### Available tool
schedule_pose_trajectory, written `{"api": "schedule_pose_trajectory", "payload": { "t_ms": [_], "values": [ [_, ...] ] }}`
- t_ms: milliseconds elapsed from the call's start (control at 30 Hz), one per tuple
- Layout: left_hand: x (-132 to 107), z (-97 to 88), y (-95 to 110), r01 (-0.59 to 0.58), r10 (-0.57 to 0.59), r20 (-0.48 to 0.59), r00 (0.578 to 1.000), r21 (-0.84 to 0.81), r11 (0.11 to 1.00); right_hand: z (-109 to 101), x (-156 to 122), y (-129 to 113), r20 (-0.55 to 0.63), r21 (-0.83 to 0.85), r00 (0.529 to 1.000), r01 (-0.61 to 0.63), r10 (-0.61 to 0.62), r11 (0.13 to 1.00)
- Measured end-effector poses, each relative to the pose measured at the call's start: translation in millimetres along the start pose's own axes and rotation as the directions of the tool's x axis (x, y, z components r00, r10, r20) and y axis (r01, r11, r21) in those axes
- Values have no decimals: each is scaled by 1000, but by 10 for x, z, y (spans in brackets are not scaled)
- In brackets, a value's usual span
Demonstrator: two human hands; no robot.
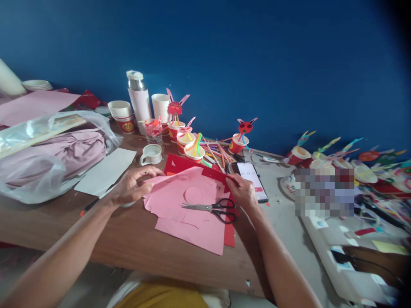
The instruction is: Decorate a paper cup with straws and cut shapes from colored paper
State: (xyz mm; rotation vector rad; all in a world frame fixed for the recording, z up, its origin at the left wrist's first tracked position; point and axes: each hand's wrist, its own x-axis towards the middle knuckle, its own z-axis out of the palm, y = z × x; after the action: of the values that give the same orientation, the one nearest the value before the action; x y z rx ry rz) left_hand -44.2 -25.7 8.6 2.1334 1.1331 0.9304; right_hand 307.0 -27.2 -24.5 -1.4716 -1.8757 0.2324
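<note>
My left hand pinches the upper left corner of a pink paper sheet with an uneven, cut edge. At the upper right, my right hand has its fingers closed on the edge of red paper; whether the pink sheet is in that grip too, I cannot tell. Black-handled scissors lie on the pink paper, blades pointing left and slightly apart. A small pink paper disc rests above the blades. Another part of the red paper shows beneath the pink at the lower right.
Behind the sheets stand a glass mug, paper cups with red paper figures and loose straws. A phone lies to the right, near a white case. At left are white paper and a plastic bag.
</note>
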Motion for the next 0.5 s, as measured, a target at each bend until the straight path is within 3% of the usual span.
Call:
{"api": "schedule_pose_trajectory", "payload": {
  "t_ms": [233,500],
  "values": [
    [70,61,45,15,-75,261,963,223,975,47,-5,50,-6,16,1000,17,-17,1000],
    [62,58,48,75,-137,403,905,166,983,53,-12,69,-17,17,1000,15,-15,1000]
  ]
}}
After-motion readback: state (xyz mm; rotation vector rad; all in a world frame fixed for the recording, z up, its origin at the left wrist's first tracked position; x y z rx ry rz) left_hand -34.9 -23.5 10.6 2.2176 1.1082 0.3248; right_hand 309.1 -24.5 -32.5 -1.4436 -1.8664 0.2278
